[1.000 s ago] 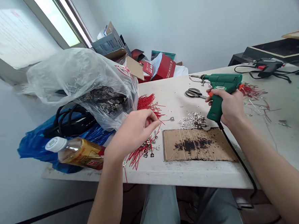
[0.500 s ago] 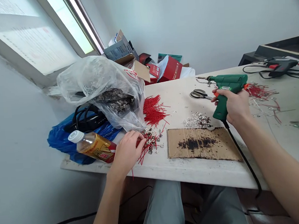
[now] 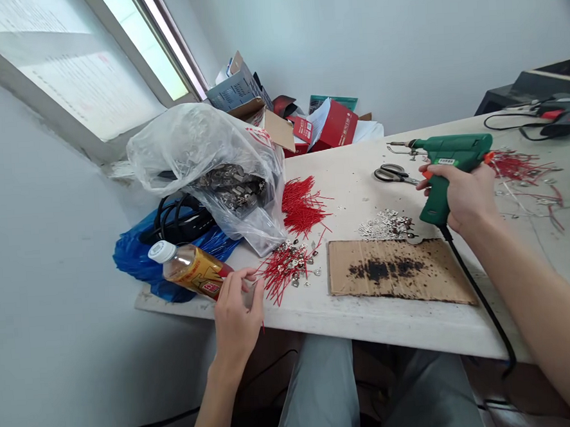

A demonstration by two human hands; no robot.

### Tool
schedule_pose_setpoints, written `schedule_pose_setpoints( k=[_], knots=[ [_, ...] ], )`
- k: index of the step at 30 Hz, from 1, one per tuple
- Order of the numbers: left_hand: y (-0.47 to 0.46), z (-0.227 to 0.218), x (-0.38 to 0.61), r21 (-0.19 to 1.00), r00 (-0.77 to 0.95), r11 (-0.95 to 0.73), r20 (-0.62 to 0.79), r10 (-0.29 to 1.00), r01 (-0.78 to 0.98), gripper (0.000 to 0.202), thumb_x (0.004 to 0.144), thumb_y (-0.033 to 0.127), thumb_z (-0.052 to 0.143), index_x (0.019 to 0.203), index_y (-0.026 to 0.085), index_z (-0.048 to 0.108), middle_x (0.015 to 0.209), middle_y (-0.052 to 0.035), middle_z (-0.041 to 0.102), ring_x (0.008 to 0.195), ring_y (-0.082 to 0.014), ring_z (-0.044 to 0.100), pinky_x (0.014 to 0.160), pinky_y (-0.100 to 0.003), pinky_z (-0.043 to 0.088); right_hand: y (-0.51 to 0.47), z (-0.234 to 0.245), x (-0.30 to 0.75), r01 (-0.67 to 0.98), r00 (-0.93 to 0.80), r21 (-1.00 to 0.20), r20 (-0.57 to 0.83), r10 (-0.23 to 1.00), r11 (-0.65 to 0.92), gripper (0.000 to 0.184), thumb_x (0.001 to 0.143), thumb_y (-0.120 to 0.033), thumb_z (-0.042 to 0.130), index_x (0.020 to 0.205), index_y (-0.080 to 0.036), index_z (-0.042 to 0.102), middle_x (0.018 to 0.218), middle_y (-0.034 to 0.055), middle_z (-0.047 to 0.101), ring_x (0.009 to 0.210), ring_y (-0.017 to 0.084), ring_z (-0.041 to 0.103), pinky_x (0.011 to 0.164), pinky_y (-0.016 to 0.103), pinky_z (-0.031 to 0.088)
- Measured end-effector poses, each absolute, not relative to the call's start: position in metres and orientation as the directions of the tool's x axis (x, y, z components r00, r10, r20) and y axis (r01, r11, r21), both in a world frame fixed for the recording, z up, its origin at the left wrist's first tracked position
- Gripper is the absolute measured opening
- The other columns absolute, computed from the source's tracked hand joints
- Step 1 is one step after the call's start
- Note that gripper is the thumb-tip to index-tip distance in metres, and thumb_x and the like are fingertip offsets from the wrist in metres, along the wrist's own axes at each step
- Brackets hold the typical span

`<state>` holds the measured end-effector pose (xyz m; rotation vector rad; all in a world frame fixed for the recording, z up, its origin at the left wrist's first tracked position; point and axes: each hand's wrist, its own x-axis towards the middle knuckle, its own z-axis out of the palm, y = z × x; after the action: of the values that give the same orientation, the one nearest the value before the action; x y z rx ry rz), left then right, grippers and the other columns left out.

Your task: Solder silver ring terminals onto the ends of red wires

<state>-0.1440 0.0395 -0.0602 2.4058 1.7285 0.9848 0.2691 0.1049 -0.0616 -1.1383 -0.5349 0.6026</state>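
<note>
Now my left hand has dropped to the table edge, pinching a red wire lead off the soldered pile — one finished. My right hand stays clenched on the green soldering gun, raised over the scorched cardboard.

Both forearms are bare from wrist to the frame edge, with no sleeve, watch or bracelet showing; the left hand and the right hand wear no gloves and no rings that can be made out. Low in the near middle, the legs are clad in light grey-blue trousers, the fabric plain and softly creased; no shoes are visible.
</note>
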Motion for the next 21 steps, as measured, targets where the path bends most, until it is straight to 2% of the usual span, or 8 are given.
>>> schedule_pose_setpoints(
  k=[3,5,8,12,17,21],
  knots=[
    [0.015,-0.069,-0.156,0.303,0.182,-0.362,0.489,0.853,0.882,0.014,0.099,0.031,0.06,0.107,0.019,0.061,0.094,-0.0044,0.065,0.087,-0.0196,0.057,0.088,-0.033,0.046,0.106,-0.064,0.27,-0.152,0.728,-0.945,0.092,0.679,0.29,0.024,0.069,-0.014,0.065,0.09,-0.005,0.059,0.1,0.0137,0.063,0.056,0.01,0.056,0.044,0.02,0.039],
    [0.001,-0.077,-0.16,0.238,0.193,-0.36,0.523,0.83,0.902,0.012,0.098,0.03,0.063,0.102,0.02,0.062,0.097,-0.0053,0.068,0.093,-0.0213,0.059,0.091,-0.036,0.045,0.106,-0.065,0.27,-0.139,0.729,-0.946,0.103,0.677,0.293,0.022,0.069,-0.014,0.066,0.088,-0.006,0.057,0.099,0.0139,0.063,0.055,0.011,0.055,0.044,0.021,0.038],
    [-0.013,-0.088,-0.16,0.177,0.193,-0.322,0.508,0.839,0.93,0.015,0.098,0.03,0.063,0.109,0.021,0.066,0.109,-0.0071,0.07,0.105,-0.0241,0.061,0.094,-0.039,0.043,0.106,-0.065,0.268,-0.13,0.731,-0.947,0.11,0.673,0.296,0.019,0.071,-0.012,0.066,0.086,-0.006,0.057,0.101,0.0157,0.062,0.055,0.011,0.055,0.043,0.022,0.037],
    [-0.023,-0.097,-0.154,0.13,0.191,-0.295,0.509,0.839,0.947,0.025,0.098,0.032,0.061,0.12,0.023,0.068,0.12,-0.0094,0.07,0.111,-0.0266,0.061,0.097,-0.042,0.041,0.104,-0.062,0.266,-0.135,0.735,-0.95,0.095,0.672,0.282,0.014,0.072,-0.009,0.065,0.082,-0.006,0.055,0.099,0.0145,0.062,0.055,0.011,0.056,0.044,0.022,0.038],
    [-0.027,-0.1,-0.143,0.103,0.203,-0.297,0.521,0.829,0.949,0.032,0.099,0.03,0.06,0.128,0.023,0.068,0.127,-0.0107,0.069,0.116,-0.0286,0.06,0.099,-0.044,0.039,0.105,-0.064,0.269,-0.14,0.738,-0.935,0.12,0.665,0.324,0.016,0.07,-0.009,0.066,0.082,-0.006,0.055,0.098,0.0152,0.062,0.053,0.013,0.056,0.042,0.024,0.036],
    [-0.021,-0.097,-0.134,0.093,0.176,-0.261,0.524,0.833,0.961,0.029,0.098,0.031,0.061,0.126,0.023,0.069,0.124,-0.0092,0.07,0.113,-0.0281,0.06,0.097,-0.045,0.037,0.106,-0.065,0.269,-0.131,0.744,-0.947,0.1,0.66,0.292,0.017,0.072,-0.009,0.066,0.086,-0.005,0.057,0.099,0.0155,0.062,0.055,0.011,0.056,0.044,0.023,0.039]
  ],
)
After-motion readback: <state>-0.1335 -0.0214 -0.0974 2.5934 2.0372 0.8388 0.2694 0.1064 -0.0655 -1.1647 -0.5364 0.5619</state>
